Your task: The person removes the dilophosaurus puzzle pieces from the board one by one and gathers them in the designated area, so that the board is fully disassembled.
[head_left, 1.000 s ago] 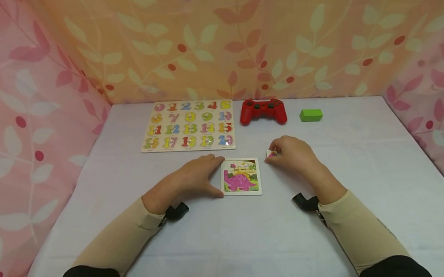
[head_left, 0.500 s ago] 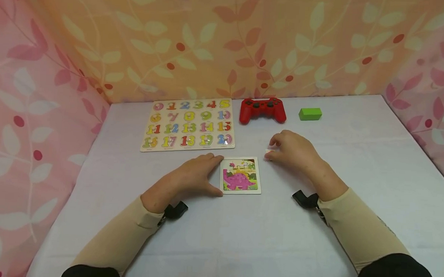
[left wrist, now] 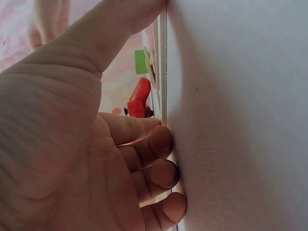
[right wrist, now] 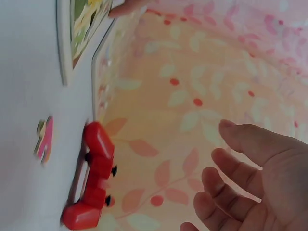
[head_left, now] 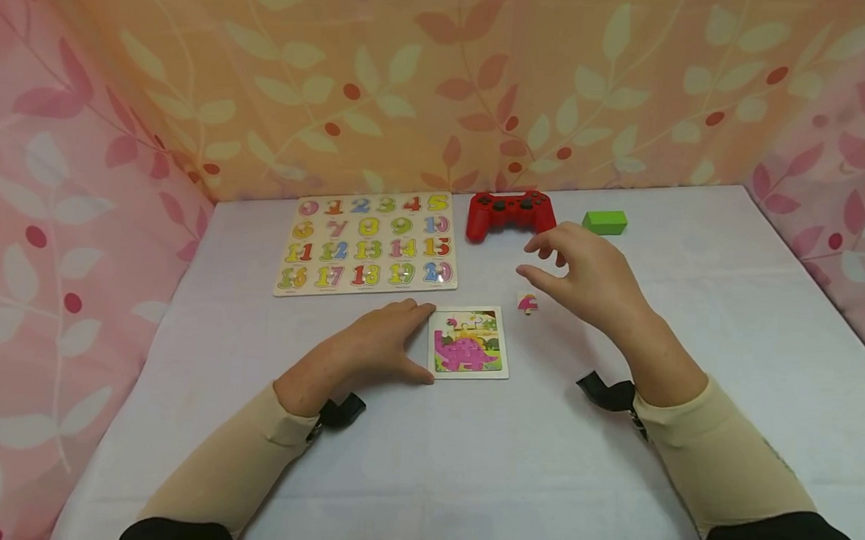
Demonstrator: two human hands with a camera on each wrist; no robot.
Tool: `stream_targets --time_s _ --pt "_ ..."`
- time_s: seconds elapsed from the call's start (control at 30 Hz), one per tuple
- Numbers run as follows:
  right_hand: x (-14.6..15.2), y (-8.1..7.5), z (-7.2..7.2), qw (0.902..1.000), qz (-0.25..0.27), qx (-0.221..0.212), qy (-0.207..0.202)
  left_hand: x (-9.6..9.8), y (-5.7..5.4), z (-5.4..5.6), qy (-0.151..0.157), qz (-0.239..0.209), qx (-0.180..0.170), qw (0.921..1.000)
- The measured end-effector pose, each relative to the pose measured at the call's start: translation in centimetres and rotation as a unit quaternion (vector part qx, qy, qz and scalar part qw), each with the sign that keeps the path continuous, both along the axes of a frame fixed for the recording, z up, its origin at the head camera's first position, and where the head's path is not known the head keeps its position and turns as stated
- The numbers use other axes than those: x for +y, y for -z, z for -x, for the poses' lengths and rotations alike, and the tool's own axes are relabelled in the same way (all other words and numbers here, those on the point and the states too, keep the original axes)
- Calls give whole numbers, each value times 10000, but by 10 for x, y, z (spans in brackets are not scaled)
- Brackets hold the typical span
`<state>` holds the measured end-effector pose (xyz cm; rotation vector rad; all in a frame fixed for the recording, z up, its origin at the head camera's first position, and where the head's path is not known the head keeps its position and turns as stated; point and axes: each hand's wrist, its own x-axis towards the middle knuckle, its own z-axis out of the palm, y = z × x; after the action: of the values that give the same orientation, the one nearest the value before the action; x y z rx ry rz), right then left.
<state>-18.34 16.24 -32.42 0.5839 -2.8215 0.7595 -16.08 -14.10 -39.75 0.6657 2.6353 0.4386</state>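
Observation:
A small square dinosaur puzzle (head_left: 467, 354) in a white frame lies flat on the white tabletop. My left hand (head_left: 382, 342) rests at its left side, thumb and forefinger spread to the two left corners. In the left wrist view the other fingers (left wrist: 164, 173) bend loosely beside the frame's edge. To the right of the frame, a pink puzzle piece (head_left: 528, 304) lies loose on the cloth; it also shows in the right wrist view. Raised above and to the right of that piece, my right hand (head_left: 591, 281) holds nothing, its thumb and fingers apart.
A number puzzle board (head_left: 349, 254) lies behind the left hand. Beside it, toward the back, sits a red game controller (head_left: 503, 217), with a green block (head_left: 604, 223) to its right. Leaf-patterned curtains (head_left: 383, 82) enclose the table at the back and sides.
My right hand has let go of the pink puzzle piece, leaving it on the table, and lifted away up and to the right. The left hand stays at the puzzle frame.

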Motion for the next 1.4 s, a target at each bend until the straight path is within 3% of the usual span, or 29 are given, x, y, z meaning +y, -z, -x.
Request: stream_targets --time_s 0.13,0.33,0.47,0.63,0.9,1.2,1.4 --pt "-12 -3 -8 9986 212 293 -385 0 -1 1 33 28 4 10000" --pt "-30 -6 -20 9952 340 329 -851 1 -2 1 48 12 -43 10000" --pt "-44 -2 -24 9930 265 36 -1147 1 -2 1 49 22 -26 10000" --pt "-60 8 -25 9882 -25 -666 -1383 0 -3 2 48 7 -15 10000" --pt "-66 30 -17 9752 -448 -1401 -1653 0 -1 1 57 -67 -51 9999" --pt "-58 62 4 9491 -14 -2402 -2038 -2 3 0 36 -41 -190 9998" --pt "-57 71 10 9467 -199 -2324 -2221 -3 1 2 44 -71 -151 9999"
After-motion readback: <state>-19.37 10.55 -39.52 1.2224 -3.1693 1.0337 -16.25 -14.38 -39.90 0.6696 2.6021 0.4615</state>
